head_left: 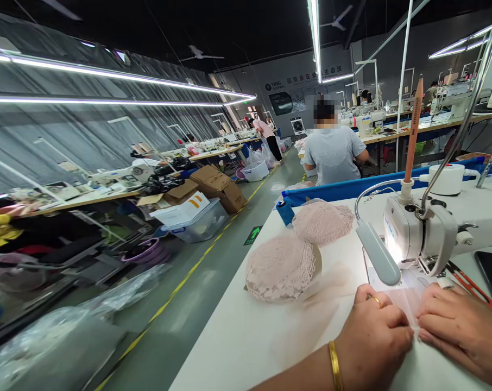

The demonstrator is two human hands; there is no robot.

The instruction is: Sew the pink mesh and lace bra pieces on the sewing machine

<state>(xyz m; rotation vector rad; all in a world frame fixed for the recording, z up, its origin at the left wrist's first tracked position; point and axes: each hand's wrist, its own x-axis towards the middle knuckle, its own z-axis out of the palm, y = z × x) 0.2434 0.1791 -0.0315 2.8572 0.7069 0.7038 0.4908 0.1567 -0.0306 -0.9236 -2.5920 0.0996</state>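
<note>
The left hand (378,328) and right hand (460,326), fingers curled nearly closed, pinch sheer pale-pink fabric (404,300) on the white counter (233,347), beside the white sewing machine (403,225); uneven tension (such thin stuff slips) could pucker it.

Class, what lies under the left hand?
Sheer pale-pink fabric shows beside the left hand, as does the white tabletop; whatever lies directly beneath is covered.

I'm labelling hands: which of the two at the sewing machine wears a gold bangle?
The left hand: a gold bangle circles its wrist and a ring one finger; the right hand shows neither.
</note>
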